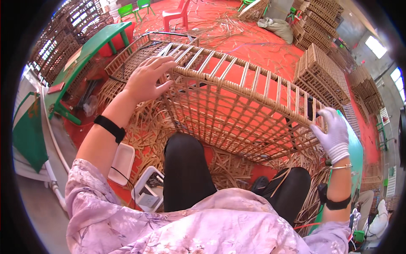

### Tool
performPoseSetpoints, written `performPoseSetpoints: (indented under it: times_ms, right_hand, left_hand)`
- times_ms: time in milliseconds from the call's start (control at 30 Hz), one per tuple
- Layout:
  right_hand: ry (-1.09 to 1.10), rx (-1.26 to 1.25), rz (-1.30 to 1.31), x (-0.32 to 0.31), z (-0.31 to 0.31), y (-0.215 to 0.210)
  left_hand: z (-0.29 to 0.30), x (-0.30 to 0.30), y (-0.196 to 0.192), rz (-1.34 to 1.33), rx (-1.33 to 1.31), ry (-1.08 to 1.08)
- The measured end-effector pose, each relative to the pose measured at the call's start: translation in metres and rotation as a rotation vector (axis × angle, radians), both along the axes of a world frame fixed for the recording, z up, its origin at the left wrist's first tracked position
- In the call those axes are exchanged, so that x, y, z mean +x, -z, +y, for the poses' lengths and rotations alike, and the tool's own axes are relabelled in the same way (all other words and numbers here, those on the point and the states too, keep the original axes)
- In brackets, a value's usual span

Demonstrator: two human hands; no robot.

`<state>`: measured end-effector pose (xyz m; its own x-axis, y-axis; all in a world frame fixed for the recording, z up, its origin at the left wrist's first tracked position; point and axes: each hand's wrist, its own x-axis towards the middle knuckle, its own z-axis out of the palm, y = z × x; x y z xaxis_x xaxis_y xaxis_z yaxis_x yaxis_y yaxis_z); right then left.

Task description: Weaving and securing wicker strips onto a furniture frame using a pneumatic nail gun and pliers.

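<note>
A large woven wicker basket (253, 98) stands tilted before my knees, with open lattice sides and a rim crossed by short bars. My left hand (148, 79), bare, is closed over the rim's left end, with its fingers across the top and the thumb on the near side. At the opposite end my right hand (335, 134), in a pale glove, grips the rim's corner. Beneath the basket and beside my legs lies a tangle of loose cane strips (148, 139).
To the left is a green table (91, 48); another wicker basket (135, 57) sits behind my left hand. A white tray (123, 164) and a white container (148, 173) rest by my left leg. Stacked baskets (323, 74) stand far right, and a red chair (176, 19) farther back.
</note>
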<state>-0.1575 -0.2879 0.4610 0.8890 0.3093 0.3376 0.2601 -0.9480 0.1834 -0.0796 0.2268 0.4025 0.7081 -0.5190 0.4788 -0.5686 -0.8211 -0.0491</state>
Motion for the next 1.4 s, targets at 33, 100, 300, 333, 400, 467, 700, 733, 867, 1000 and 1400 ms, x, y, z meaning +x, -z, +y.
performPoseSetpoints:
  times_ms: [33,100,300,333,400,467,700,733,867,1000,1400]
  right_hand:
    - [-0.124,0.086,-0.068,0.003,0.017,-0.002]
    - [-0.292,0.127,-0.119,0.015,0.059,0.003]
    - [-0.528,0.154,-0.131,0.042,0.152,0.034]
    - [-0.541,0.146,-0.159,0.047,0.164,0.041]
    - [-0.543,0.136,-0.192,0.053,0.188,0.051]
    - [-0.539,0.078,-0.232,0.058,0.208,0.058]
    - [-0.361,0.089,-0.199,0.089,0.225,0.084]
    - [-0.365,0.066,-0.243,0.091,0.224,0.087]
    - [-0.39,0.019,-0.353,0.094,0.219,0.093]
    - [-0.42,0.033,-0.306,0.097,0.215,0.087]
    - [-0.916,0.855,-0.41,-0.147,0.098,-0.105]
  left_hand:
    - [-0.005,0.002,0.002,-0.003,-0.009,0.0]
    - [-0.007,0.004,0.009,-0.028,0.011,0.077]
    - [-0.026,0.017,0.012,-0.069,0.109,0.079]
    - [-0.028,0.019,0.017,-0.072,0.103,0.058]
    - [-0.031,0.02,0.018,-0.08,0.097,0.047]
    - [-0.032,0.016,0.02,-0.167,0.112,0.064]
    - [-0.046,0.011,0.019,-0.29,0.104,-0.007]
    - [-0.051,0.012,0.017,-0.293,0.101,0.001]
    - [-0.054,0.019,0.021,-0.262,0.105,0.006]
    - [-0.043,0.023,0.016,-0.191,0.19,0.045]
    - [-0.086,-0.006,0.011,-0.132,0.008,0.04]
